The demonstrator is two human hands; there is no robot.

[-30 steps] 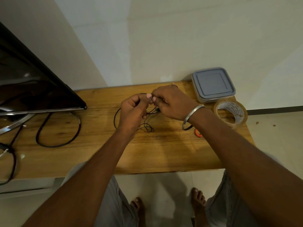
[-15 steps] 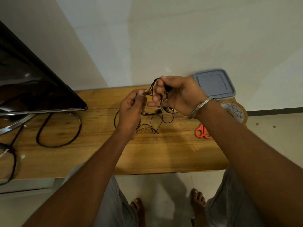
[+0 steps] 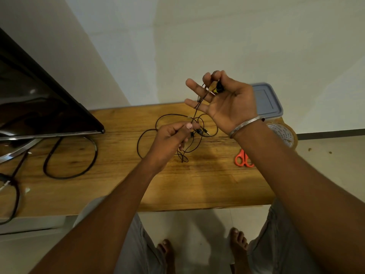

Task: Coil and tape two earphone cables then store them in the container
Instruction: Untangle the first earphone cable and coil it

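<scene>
Nearest, the desk [image 3: 197,186] front edge runs bare and unobstructed below both forearms, with orange scissors [image 3: 243,158] at about 3 o'clock of the left hand [image 3: 171,138], partly hidden under the right forearm. The left hand is closed, pinching the black earphone cable [image 3: 167,115], whose loose loops lie mid-desk. Farther, the raised right hand [image 3: 225,99] grips the cable's end between thumb and forefinger, other fingers spread; at its 4 o'clock a tape roll [image 3: 284,133] overhangs the right edge, the lidded container [image 3: 266,99] behind.

right hand [image 3: 229,101] pinching earphone cable [image 3: 199,104], left hand [image 3: 171,135]
</scene>
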